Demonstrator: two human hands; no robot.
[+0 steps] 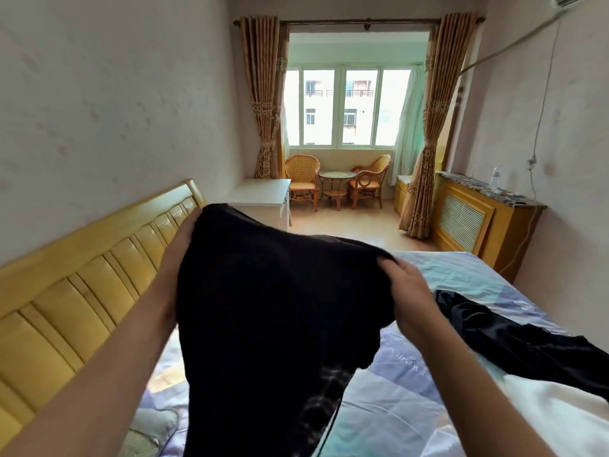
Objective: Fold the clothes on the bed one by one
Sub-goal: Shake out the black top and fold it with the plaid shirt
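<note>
Holding up a black top over the bed — the fold has not started yet.

The left hand (178,245) grips the top edge of the black top (270,308) on the headboard side, and the right hand (407,291) grips the other end of that edge, its fingers (387,263) curled over the cloth. The top hangs down in the air between both hands, with its low end close to the bed (412,390); I cannot tell if it touches. It looks like the shake-out step — open the top so it hangs flat. Next, I think it should be laid flat on the bare bedsheet near the headboard (82,308), then folded. More clothes wait by the right edge of the bed: a dark one (514,331) and a white one (560,417).
</note>
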